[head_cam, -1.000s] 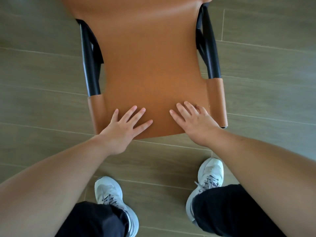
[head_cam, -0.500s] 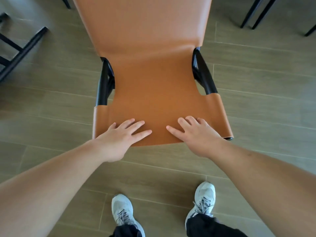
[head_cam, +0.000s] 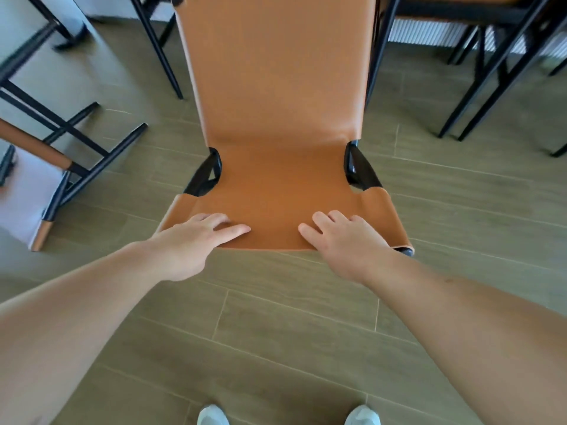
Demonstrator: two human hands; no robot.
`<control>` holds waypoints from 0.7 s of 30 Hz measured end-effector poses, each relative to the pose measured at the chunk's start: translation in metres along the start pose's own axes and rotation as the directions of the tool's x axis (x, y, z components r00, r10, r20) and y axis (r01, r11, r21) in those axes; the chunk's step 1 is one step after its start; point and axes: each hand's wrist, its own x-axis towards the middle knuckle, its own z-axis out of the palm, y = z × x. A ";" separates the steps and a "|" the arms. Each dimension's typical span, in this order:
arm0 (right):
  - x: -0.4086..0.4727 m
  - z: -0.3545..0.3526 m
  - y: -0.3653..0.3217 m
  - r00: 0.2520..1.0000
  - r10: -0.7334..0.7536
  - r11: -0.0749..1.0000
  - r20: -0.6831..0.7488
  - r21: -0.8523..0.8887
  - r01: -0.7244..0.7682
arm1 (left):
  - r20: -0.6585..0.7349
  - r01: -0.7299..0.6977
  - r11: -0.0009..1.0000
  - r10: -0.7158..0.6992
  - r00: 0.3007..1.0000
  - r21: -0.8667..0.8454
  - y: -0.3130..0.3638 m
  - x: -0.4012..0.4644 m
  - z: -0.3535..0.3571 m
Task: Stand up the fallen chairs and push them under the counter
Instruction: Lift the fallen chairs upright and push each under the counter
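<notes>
My left hand and right hand lie flat, fingers straight, pressing the near top edge of the tan chair centre frame. One fallen chair lies at left; two white shoes near.

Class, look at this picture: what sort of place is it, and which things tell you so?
Probably a dining or café seating area: an orange chair under both hands, more black chair legs beyond, another chair lying on its side, and a wood-look tiled floor.
</notes>
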 end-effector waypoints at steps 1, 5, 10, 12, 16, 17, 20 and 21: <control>0.004 -0.010 0.011 1.000 -0.010 1.000 -0.018 -0.005 0.010 | -0.030 0.017 1.000 -0.017 0.999 0.019 -0.003 0.003 -0.013; 0.023 -0.046 0.049 0.996 -0.037 0.999 -0.080 -0.036 0.034 | -0.212 0.069 0.989 -0.040 0.976 0.129 -0.013 0.016 -0.058; 0.054 -0.077 0.089 0.985 -0.079 0.994 -0.152 -0.088 0.066 | -0.347 0.024 0.953 0.087 0.934 0.303 -0.044 0.040 -0.100; 0.059 -0.083 0.099 0.985 -0.036 0.999 -0.166 -0.038 0.030 | -0.332 -0.048 0.908 0.201 0.922 0.416 -0.054 0.050 -0.114; 0.064 -0.094 0.108 0.996 0.015 1.000 -0.092 0.010 -0.014 | -0.304 -0.132 0.917 0.257 0.917 0.377 -0.057 0.055 -0.121; 0.063 -0.096 0.108 0.998 0.011 1.000 -0.058 -0.006 -0.011 | -0.279 -0.149 0.925 0.254 0.926 0.349 -0.057 0.055 -0.121; 0.064 -0.106 0.109 0.998 0.025 1.000 -0.051 -0.015 -0.026 | -0.245 -0.196 0.924 0.284 0.927 0.329 -0.059 0.055 -0.129; 0.066 -0.110 0.110 0.998 0.033 0.999 -0.044 -0.014 -0.034 | -0.254 -0.204 0.919 0.298 0.920 0.337 -0.060 0.056 -0.133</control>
